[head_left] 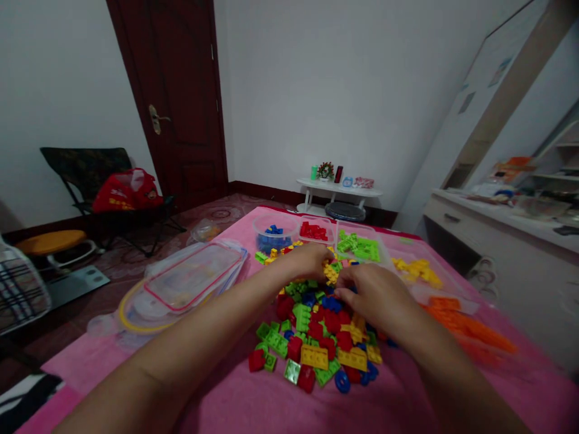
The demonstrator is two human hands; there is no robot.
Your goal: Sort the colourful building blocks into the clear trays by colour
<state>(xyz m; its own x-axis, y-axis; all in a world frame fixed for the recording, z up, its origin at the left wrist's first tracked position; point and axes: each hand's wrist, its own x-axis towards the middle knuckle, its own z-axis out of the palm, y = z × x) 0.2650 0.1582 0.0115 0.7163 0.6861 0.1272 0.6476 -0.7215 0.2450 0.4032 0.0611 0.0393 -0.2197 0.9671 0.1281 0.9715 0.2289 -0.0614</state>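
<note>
A heap of mixed plastic bricks (316, 337) in red, green, yellow and blue lies on the pink table cover (253, 404). My left hand (306, 261) and my right hand (373, 296) meet over the far side of the heap. Between their fingertips sits a small cluster of yellow bricks (330, 273), and both hands' fingers curl in on it. What each palm holds is hidden.
Sorted tubs stand beyond the heap: blue bricks (272, 236), red bricks (313, 231), green bricks (359, 246), yellow bricks (418, 271), orange bricks (465, 328). Stacked container lids (190, 283) lie at the left. A chair (106, 187) and a door (176, 102) stand behind.
</note>
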